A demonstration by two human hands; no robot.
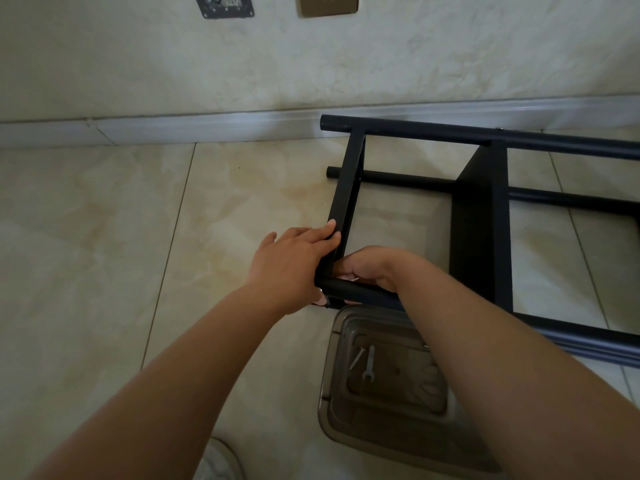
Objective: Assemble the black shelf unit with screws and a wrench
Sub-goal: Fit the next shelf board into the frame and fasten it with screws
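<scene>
Black shelf unit (479,216) lies on its side on the tiled floor (86,237), near the wall. Clear plastic tray (332,393) on floor just below the near pole. Left hand (294,261) grips the end shelf panel, fingers laid along its edge. Right hand (372,268) curled around the near pole (360,294) at the same corner; hands close together. Wrench (369,363) and screw (356,356) lie in tray.

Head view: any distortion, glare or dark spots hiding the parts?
Head view: wide-angle bends the baseboard; dim, soft light, no glare; black shelf frame loses detail; wrench and screw show through the tinted clear tray; shoe blurred.
</scene>
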